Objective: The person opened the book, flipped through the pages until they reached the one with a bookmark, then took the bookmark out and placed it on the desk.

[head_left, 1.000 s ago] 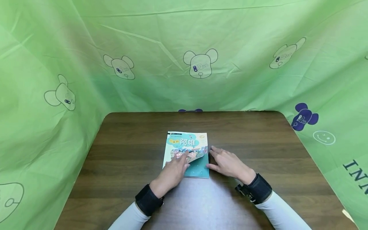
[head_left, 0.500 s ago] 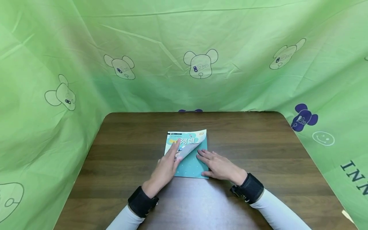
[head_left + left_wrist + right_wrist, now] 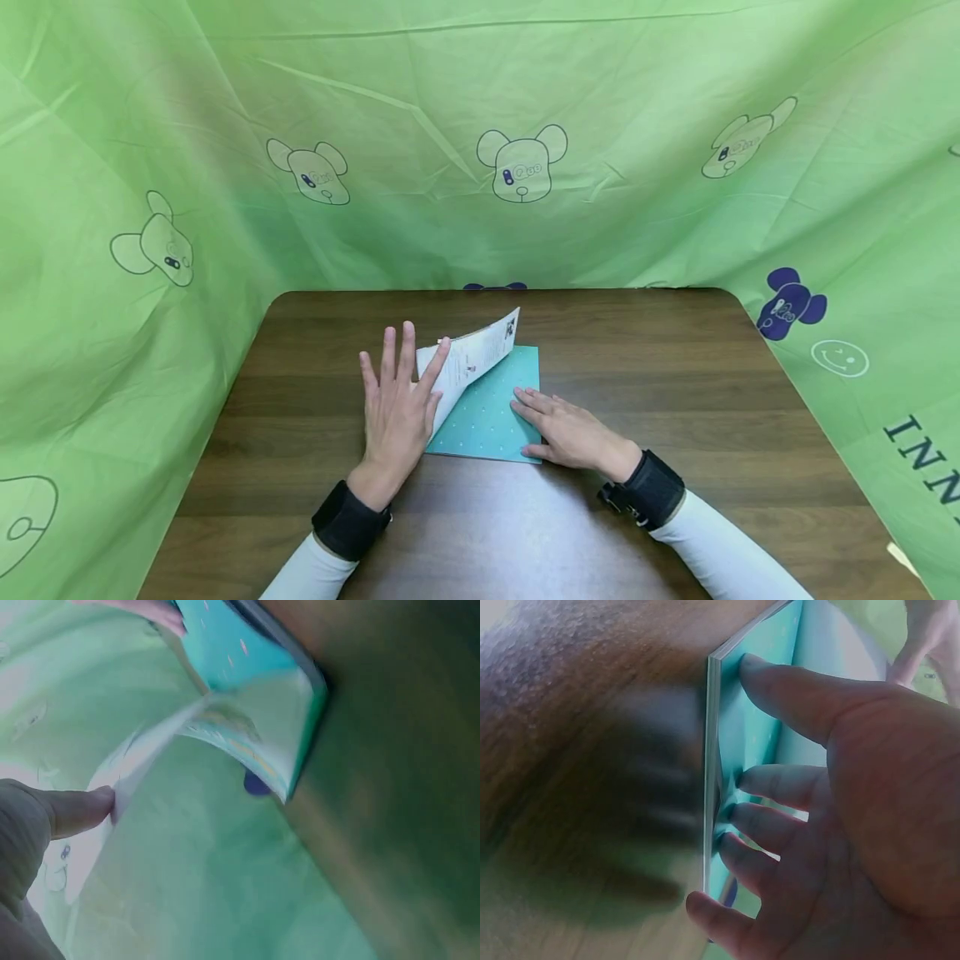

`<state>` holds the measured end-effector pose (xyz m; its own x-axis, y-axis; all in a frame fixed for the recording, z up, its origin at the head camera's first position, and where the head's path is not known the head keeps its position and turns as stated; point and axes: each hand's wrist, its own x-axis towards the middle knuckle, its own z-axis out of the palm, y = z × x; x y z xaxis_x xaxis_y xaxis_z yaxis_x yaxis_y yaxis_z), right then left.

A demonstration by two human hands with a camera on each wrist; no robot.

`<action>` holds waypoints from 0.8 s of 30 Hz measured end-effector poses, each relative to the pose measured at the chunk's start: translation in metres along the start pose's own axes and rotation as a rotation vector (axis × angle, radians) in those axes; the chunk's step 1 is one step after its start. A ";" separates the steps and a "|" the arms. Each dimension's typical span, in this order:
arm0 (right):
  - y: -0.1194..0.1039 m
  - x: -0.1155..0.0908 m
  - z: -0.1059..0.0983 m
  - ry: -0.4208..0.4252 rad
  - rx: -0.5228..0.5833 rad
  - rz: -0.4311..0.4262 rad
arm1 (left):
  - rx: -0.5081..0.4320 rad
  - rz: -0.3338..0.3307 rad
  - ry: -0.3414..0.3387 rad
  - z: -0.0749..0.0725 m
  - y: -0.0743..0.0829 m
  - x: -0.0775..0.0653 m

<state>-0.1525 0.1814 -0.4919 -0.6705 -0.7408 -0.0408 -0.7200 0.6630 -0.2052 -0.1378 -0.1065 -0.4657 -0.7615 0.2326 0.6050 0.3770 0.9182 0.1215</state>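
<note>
A thin picture book lies partway opened on the table, its teal dotted page (image 3: pixel 487 417) facing up. The front cover (image 3: pixel 472 354) stands raised and bent toward the left, its pale printed inner side showing. My left hand (image 3: pixel 393 421) is at the cover's left part with fingers straight and spread; in the left wrist view its thumb (image 3: pixel 79 814) touches the pale leaf. On the right part of the teal page rests my right hand (image 3: pixel 573 433), fingers extended. The right wrist view shows its fingertips on the page (image 3: pixel 761 724) near the book's edge.
The brown wooden table (image 3: pixel 675 358) has rounded far corners. A green cloth (image 3: pixel 375 242) with printed bear heads hangs behind it and down both sides. A small pale piece (image 3: pixel 902 558) sits at the table's right edge.
The front cover has gone from nearly flat to raised and folded leftward, baring more teal page. My left hand has moved left with it. My right hand has shifted left onto the page.
</note>
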 end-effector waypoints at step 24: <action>0.003 0.000 0.009 0.029 -0.007 -0.014 | 0.194 -0.019 -0.523 -0.004 -0.033 -0.044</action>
<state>-0.1530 0.1825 -0.5012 -0.6654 -0.7464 -0.0099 -0.7303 0.6537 -0.1982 -0.1147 -0.1483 -0.4926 -0.9460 0.2982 0.1271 0.2943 0.9545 -0.0489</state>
